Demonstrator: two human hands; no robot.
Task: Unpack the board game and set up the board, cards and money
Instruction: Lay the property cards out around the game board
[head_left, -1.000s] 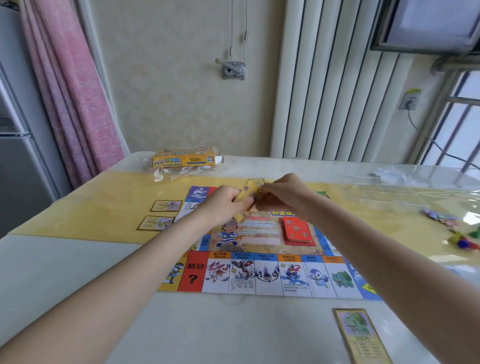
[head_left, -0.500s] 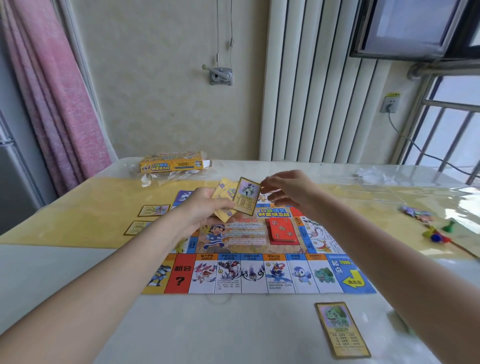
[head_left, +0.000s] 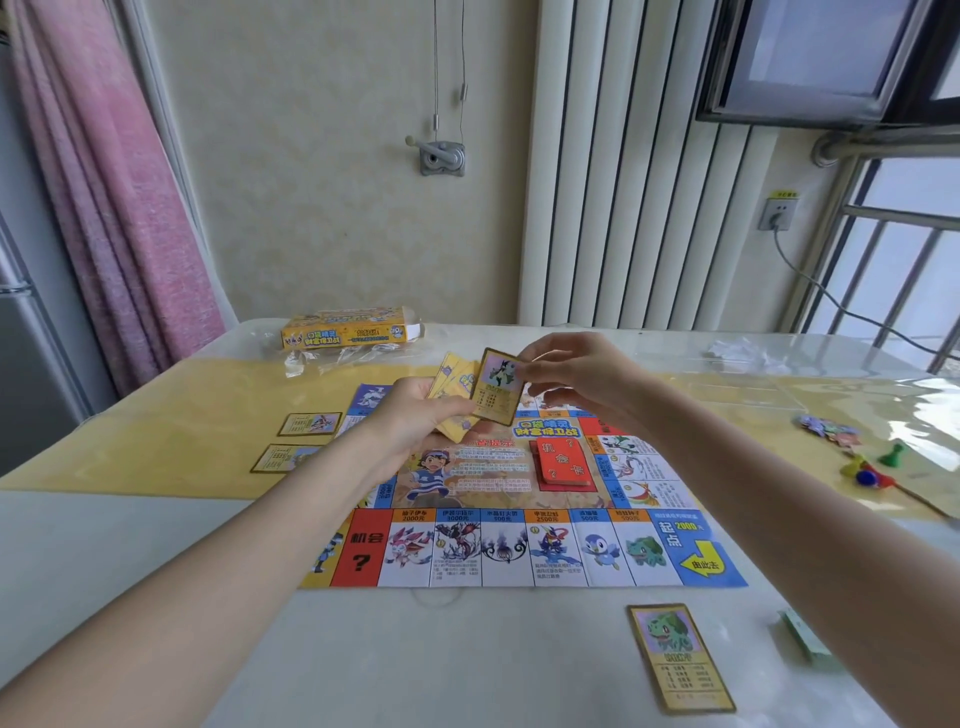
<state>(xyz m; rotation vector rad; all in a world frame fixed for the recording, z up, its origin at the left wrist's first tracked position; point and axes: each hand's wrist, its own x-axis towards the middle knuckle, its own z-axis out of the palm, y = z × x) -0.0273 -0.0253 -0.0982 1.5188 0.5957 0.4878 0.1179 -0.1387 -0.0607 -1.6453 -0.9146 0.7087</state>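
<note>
Above the board (head_left: 519, 545), the left hand (head_left: 410, 415) grips a fan of yellow cards (head_left: 454, 382), and the right hand (head_left: 576, 374) pinches one card (head_left: 496, 387) by its top corner. Half a second ago the right hand was just apart from this card. The board lies on a pale table (head_left: 130, 545), two cards (head_left: 296, 441) at its left, the box (head_left: 345, 330) behind, game pieces (head_left: 865, 467) at the right.

both arms outstretched, left grip (head_left: 415, 415) and right grip (head_left: 571, 371) curled, pinching.
</note>
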